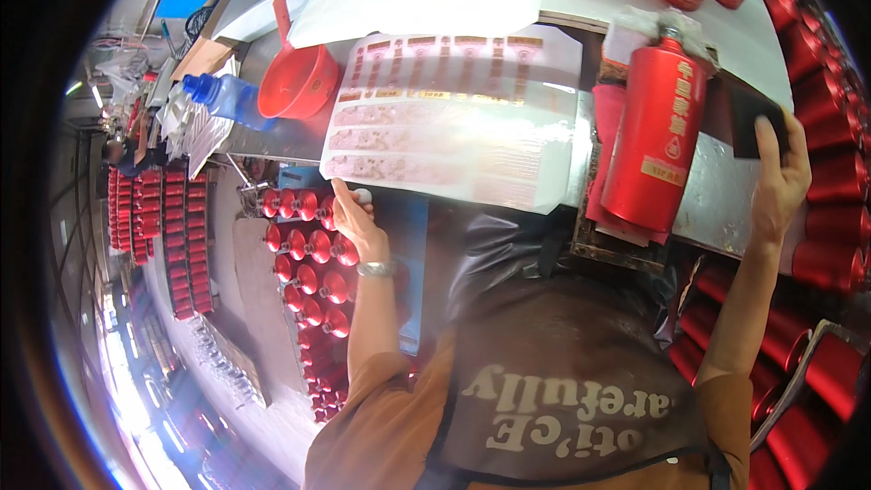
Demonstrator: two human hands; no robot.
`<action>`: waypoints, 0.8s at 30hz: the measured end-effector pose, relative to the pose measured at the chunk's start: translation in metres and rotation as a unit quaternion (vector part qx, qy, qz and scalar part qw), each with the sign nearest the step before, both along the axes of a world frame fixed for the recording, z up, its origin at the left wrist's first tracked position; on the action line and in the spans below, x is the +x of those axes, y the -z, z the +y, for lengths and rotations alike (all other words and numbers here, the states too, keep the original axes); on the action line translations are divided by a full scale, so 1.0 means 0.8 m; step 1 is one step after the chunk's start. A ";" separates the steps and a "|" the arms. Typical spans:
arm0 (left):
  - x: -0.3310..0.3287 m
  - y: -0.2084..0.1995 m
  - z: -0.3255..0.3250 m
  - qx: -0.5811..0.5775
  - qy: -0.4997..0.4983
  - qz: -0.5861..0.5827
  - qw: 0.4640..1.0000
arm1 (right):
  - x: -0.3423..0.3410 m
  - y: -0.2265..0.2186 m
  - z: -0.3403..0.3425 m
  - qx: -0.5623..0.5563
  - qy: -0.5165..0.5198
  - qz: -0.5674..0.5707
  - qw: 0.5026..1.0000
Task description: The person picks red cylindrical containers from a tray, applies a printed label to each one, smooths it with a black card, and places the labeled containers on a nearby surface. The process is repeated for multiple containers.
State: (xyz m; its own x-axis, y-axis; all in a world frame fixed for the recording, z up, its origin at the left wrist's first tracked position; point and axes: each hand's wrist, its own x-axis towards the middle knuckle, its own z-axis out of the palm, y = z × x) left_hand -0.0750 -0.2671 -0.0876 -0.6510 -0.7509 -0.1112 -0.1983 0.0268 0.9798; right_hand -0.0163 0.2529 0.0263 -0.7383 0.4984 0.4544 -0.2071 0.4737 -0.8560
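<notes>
- The right hand (pixel 786 172) pinches a flat black rectangular piece (pixel 753 118), the thumb lying across its face.
- The left hand (pixel 359 225) has its fingers partly curled near a small white rounded thing (pixel 364 196); whether it grips this, I cannot tell.
- Just left of the black piece, a glossy red bottle with gold markings (pixel 649 145) lies on its side over a red cloth (pixel 606 145), its neck pointing away from the person.
- By the left fingertips is the near corner of a translucent sheet printed in pink and gold (pixel 435 141).
- Beyond that corner sit a red plastic dipper (pixel 299 83) and a blue-capped clear bottle (pixel 227 95).
- Red cone-topped bottles (pixel 308 281) stand in rows below the left hand; more red bottles (pixel 835 177) line the right edge.
</notes>
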 end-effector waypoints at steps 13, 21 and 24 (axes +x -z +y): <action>-0.007 -0.020 -0.031 -0.213 0.026 0.000 0.977 | 0.035 -0.001 -0.014 -0.338 -0.018 -0.004 0.941; -0.002 -0.200 0.160 -0.185 0.393 0.278 0.857 | -0.012 -0.063 -0.099 -0.196 -0.359 -0.092 0.908; 0.015 -0.245 0.231 -0.067 0.504 0.269 0.818 | -0.034 -0.085 -0.129 -0.084 -0.462 -0.047 0.882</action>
State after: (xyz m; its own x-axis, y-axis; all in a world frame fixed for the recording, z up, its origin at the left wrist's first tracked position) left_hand -0.0633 -0.0826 0.1082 -0.8747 0.2159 0.4339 0.4493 0.0256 0.8930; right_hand -0.0433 0.1497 0.0942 -0.8947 -0.2809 0.3473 -0.3631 0.0048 -0.9317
